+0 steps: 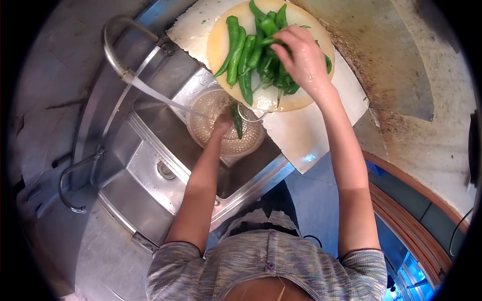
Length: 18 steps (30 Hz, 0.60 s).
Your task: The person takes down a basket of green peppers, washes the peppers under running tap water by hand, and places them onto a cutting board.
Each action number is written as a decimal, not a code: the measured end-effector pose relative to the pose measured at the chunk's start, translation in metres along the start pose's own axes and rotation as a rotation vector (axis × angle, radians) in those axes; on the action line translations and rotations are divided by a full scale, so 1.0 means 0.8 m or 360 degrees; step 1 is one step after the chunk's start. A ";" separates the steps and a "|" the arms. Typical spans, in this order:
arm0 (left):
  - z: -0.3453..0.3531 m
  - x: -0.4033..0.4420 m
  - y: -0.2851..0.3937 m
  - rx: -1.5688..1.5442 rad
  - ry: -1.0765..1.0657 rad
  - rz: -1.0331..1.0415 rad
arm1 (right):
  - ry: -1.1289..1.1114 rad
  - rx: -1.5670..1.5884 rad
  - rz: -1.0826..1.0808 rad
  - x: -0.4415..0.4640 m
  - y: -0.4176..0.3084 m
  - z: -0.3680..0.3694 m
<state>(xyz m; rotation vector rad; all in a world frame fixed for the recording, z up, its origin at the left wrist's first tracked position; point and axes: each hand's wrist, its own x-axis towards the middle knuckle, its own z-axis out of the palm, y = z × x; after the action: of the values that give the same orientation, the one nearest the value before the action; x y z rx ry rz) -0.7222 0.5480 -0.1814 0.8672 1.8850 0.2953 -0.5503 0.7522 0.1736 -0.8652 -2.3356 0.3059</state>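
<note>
Green peppers [246,52] lie in a pile on a round cutting board [218,37]. Over the right part of the pile, my right hand [303,56] has its fingers closed on a green pepper. My left hand [224,122] is down in a metal colander [246,143] in the sink, its fingers round another dark green pepper [238,122]. Water [163,98] runs from the curved faucet [114,50] into the colander beside this hand. The fingertips of my left hand are partly hidden.
A second sink basin [145,185] lies to the left, with a smaller faucet [75,175] at its edge. Under the board is a pale worn sheet [296,138]. A stained counter [396,75] extends to the right.
</note>
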 end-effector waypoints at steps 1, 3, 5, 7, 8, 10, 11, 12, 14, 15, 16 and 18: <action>0.018 0.002 -0.002 0.0150 -0.0042 -0.0074 | -0.0127 -0.0057 0.0011 -0.001 0.002 0.005; 0.055 0.014 -0.013 0.0179 0.0036 -0.0383 | -0.0258 0.0032 0.0024 -0.002 -0.003 0.003; 0.074 0.015 -0.026 0.0135 0.0093 -0.0282 | -0.0264 0.0108 0.0013 -0.005 -0.006 0.001; 0.093 0.014 -0.030 0.0139 0.0149 -0.0228 | -0.0156 0.0291 0.0029 -0.006 -0.009 -0.005; 0.095 0.013 -0.029 0.0176 0.0181 -0.0223 | -0.0157 0.0339 0.0066 -0.006 -0.014 -0.013; 0.086 0.012 -0.031 0.0118 0.0240 -0.0032 | -0.0113 0.0395 0.0097 -0.013 -0.023 -0.025; 0.079 0.007 -0.030 0.0082 0.0247 -0.0065 | -0.0110 0.0483 0.0191 -0.018 -0.030 -0.029; 0.068 0.003 -0.030 0.0051 0.0264 -0.0102 | -0.0102 0.0580 0.0280 -0.023 -0.038 -0.032; 0.045 0.001 -0.047 -0.0224 0.0381 -0.0143 | -0.0026 0.0753 0.0290 -0.030 -0.049 -0.024; 0.017 -0.018 -0.032 -0.0438 0.0418 -0.0079 | 0.0006 0.1035 0.0464 -0.038 -0.061 -0.010; -0.012 -0.041 -0.015 -0.0654 0.0457 -0.0007 | -0.0073 0.1167 0.0533 -0.047 -0.071 0.009; -0.048 -0.060 -0.005 -0.0978 0.0604 0.0068 | -0.0380 0.1395 0.0691 -0.061 -0.098 0.048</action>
<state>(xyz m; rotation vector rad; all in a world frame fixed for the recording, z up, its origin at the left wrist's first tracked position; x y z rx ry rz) -0.7457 0.5186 -0.1322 0.4465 1.9417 1.0623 -0.5848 0.6610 0.1526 -0.8758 -1.8553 1.5385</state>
